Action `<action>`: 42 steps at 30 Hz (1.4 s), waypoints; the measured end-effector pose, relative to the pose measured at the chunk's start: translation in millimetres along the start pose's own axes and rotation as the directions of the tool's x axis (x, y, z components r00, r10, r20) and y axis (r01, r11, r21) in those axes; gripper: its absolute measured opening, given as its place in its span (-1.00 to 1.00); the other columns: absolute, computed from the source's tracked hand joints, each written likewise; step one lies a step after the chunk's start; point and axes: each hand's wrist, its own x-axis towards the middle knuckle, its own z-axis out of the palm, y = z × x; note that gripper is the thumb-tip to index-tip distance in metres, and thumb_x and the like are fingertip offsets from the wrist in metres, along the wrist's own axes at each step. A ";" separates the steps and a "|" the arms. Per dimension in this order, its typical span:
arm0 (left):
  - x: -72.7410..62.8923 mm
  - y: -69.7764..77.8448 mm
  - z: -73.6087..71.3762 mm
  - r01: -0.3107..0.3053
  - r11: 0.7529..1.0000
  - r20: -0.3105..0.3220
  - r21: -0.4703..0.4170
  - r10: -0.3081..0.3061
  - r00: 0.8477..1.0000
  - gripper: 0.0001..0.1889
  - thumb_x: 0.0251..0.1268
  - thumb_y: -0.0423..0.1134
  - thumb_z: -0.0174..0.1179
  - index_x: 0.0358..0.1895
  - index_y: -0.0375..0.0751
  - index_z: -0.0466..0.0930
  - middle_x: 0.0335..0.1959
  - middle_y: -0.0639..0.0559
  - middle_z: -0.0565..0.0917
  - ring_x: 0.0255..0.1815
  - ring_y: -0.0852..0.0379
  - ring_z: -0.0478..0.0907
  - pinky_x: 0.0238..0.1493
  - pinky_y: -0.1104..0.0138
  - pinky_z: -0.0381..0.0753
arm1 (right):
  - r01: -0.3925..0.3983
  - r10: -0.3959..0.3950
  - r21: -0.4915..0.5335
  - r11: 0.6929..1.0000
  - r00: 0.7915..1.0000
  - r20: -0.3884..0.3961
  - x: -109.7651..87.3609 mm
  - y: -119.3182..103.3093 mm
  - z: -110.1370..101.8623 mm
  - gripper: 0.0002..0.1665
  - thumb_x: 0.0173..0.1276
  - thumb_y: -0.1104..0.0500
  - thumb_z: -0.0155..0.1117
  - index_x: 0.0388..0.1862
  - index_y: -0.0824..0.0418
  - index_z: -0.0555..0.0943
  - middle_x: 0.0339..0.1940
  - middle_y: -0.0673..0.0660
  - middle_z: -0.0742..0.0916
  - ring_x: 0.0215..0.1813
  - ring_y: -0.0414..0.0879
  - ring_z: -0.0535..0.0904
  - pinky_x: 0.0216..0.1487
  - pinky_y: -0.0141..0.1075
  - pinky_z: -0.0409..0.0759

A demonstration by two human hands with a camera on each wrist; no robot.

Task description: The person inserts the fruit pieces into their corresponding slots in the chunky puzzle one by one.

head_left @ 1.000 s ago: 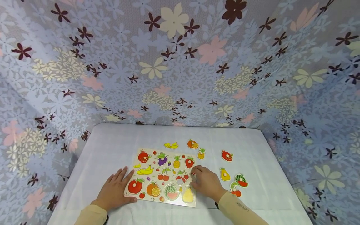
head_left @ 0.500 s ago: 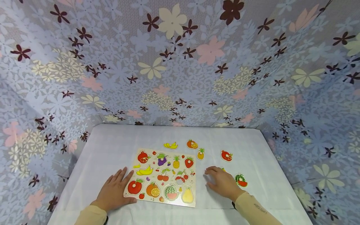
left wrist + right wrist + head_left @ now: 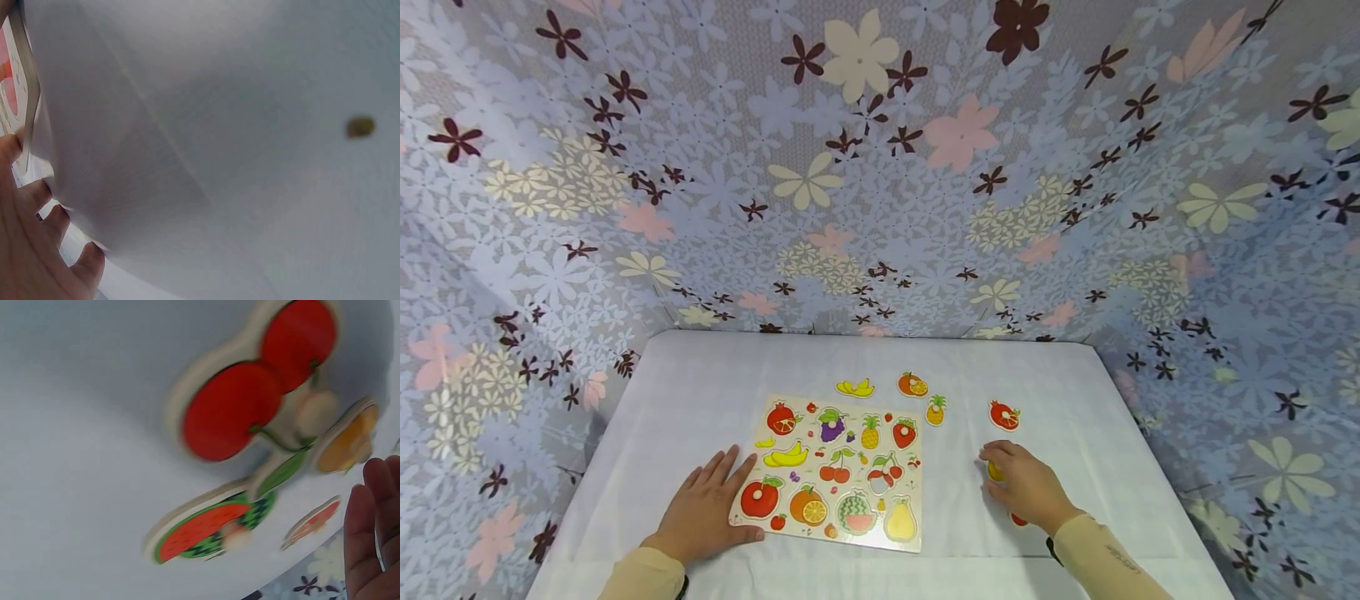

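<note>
My left hand (image 3: pixel 707 508) lies with fingers spread at the left edge of a wooden fruit puzzle board (image 3: pixel 820 542), thumb along its lower corner. Several knobbed pieces sit in the board, among them the apple (image 3: pixel 760 498), grapes (image 3: pixel 832 426) and strawberry (image 3: pixel 904 432). To the right of the board, my right hand (image 3: pixel 1030 487) is over the yellow pear piece (image 3: pixel 995 471), mostly covering it. In the right wrist view, its extended fingers (image 3: pixel 361 519) are close to the pear's knob. The cherry piece (image 3: pixel 231 412) and watermelon piece (image 3: pixel 206 531) lie beside that hand.
Banana (image 3: pixel 855 387), orange (image 3: pixel 913 384) and pineapple (image 3: pixel 936 410) pieces lie behind the board on the white cloth (image 3: pixel 700 375). A pomegranate piece (image 3: pixel 1003 415) lies beyond the right hand. Floral fabric (image 3: pixel 865 208) hangs around the table's back and sides.
My right hand has left the board's right side, carrying nothing visible, and moved right until it is over the pear piece. The left hand has stayed at the board's left edge.
</note>
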 end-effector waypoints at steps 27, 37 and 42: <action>-0.3 0.5 -2.3 -0.006 1.000 0.003 0.000 0.006 1.000 0.26 -0.25 0.65 0.21 0.56 -0.04 0.20 0.55 -0.25 0.13 0.51 -0.29 0.07 0.39 -0.27 0.10 | -0.108 0.109 -0.045 0.993 0.994 0.005 -1.7 11.4 3.7 -0.55 0.07 0.08 0.62 -0.05 0.15 0.71 0.11 0.10 0.65 0.05 0.05 0.63 0.04 0.00 0.65; 0.3 -1.3 -0.3 -0.019 1.000 -0.018 0.013 0.019 1.000 0.26 -0.23 0.65 0.21 0.56 -0.06 0.21 0.55 -0.25 0.14 0.51 -0.29 0.09 0.39 -0.26 0.12 | -0.101 0.101 -0.029 0.994 0.995 0.000 1.0 11.0 6.1 -0.52 0.08 0.06 0.61 -0.01 0.14 0.71 0.11 0.08 0.65 0.05 0.04 0.62 0.06 0.00 0.64; 0.1 -0.8 0.1 -0.013 1.000 -0.011 0.011 0.013 1.000 0.26 -0.25 0.66 0.20 0.56 -0.05 0.20 0.55 -0.25 0.14 0.51 -0.28 0.08 0.40 -0.26 0.11 | -0.097 0.097 -0.012 0.995 0.995 -0.009 2.2 10.7 5.4 -0.53 0.06 0.06 0.62 -0.04 0.15 0.71 0.12 0.09 0.65 0.06 0.05 0.62 0.10 0.01 0.62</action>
